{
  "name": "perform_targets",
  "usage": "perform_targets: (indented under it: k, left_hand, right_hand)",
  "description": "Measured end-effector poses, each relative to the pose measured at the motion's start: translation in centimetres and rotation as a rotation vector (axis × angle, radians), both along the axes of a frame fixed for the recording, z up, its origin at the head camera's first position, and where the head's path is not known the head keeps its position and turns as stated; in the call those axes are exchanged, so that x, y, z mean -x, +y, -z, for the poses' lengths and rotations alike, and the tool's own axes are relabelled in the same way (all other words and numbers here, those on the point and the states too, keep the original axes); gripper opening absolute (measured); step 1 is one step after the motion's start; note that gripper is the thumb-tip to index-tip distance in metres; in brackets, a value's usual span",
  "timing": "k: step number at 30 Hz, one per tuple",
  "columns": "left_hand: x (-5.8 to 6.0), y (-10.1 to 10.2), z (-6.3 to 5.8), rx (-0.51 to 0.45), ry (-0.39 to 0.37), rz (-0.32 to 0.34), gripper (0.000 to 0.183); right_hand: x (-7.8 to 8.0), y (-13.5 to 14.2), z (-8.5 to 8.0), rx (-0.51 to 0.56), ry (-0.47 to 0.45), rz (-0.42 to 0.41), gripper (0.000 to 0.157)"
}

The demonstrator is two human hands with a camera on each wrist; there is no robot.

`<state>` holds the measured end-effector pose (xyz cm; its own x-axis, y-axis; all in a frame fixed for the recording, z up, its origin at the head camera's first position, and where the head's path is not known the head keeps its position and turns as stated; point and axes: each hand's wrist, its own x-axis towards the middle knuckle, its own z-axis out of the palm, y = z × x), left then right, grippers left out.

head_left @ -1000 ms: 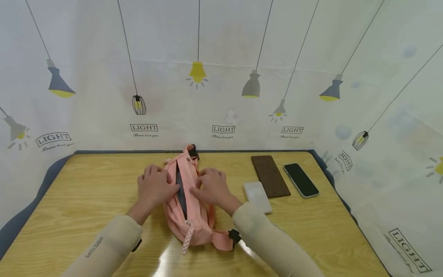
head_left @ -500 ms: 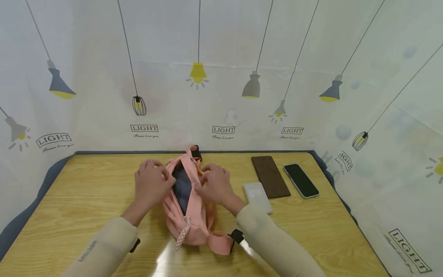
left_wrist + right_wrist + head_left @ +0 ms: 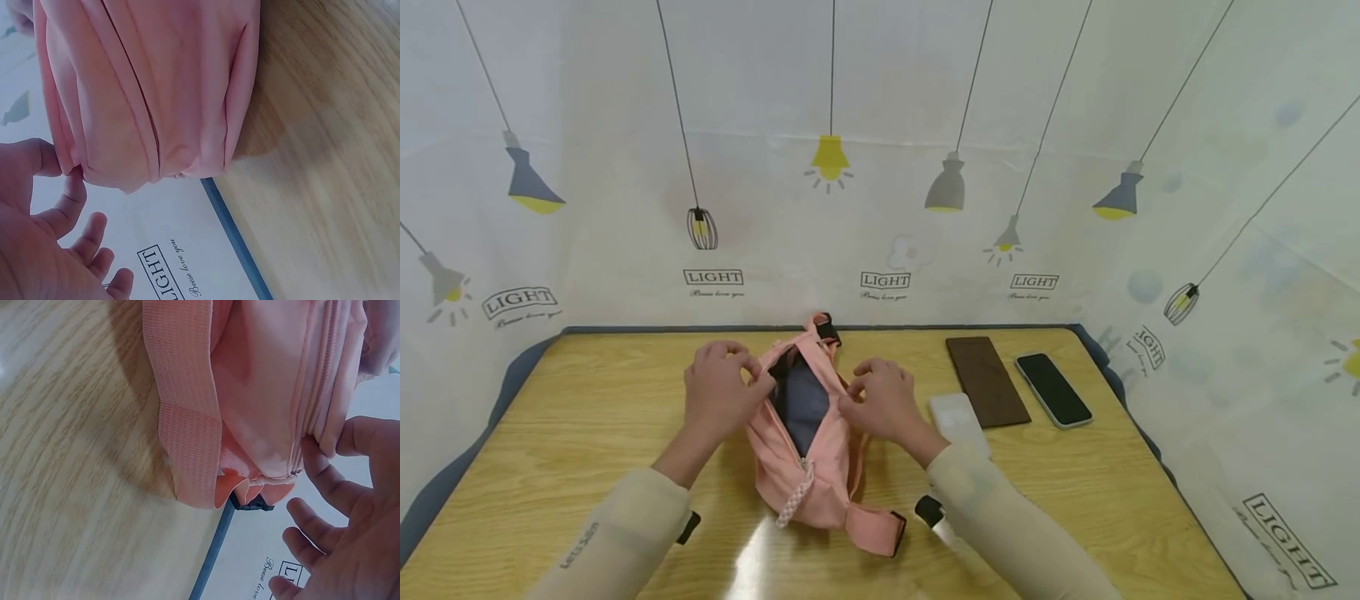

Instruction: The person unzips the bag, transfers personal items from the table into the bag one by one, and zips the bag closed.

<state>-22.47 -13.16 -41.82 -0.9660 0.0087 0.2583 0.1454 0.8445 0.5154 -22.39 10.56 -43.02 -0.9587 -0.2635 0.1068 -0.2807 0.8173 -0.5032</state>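
A pink waist bag [image 3: 827, 492] stands on the wooden table with its top zip undone and its dark lining [image 3: 808, 404] showing. My left hand [image 3: 722, 387] pinches the left rim of the opening between thumb and index finger, the other fingers loosely bent. On the opposite rim, my right hand [image 3: 886, 400] pinches the fabric the same way. In the right wrist view, a wide pink strap [image 3: 187, 412] hangs along the bag's side beside a zip. A braided zip pull [image 3: 796, 498] dangles at the near end. What lies deep in the bag is hard to make out.
Right of the bag lie a white flat card-like block [image 3: 957, 421], partly behind the right forearm, a dark brown wallet-like slab [image 3: 988, 382] and a smartphone [image 3: 1054, 390]. A black buckle [image 3: 929, 510] rests near the right sleeve. A printed curtain [image 3: 880, 167] borders the table's back.
Both hands have moved apart, from pressing at the bag's sides to pinching its rims. The opening has spread from a narrow slit to a wide gap.
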Motion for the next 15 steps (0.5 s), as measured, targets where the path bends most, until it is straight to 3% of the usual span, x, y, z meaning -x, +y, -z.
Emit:
perform_targets:
  k: [8,15]
  left_hand:
    - [-0.1,0.2,0.1,-0.010,-0.001,0.010,0.018]
    - [-0.1,0.3,-0.1,-0.022,0.002,0.022,0.017]
  right_hand:
    - [-0.1,0.3,-0.5,-0.060,-0.003,-0.015,0.026]
    - [0.7,2.8,-0.5,-0.102,0.051,0.025,0.020]
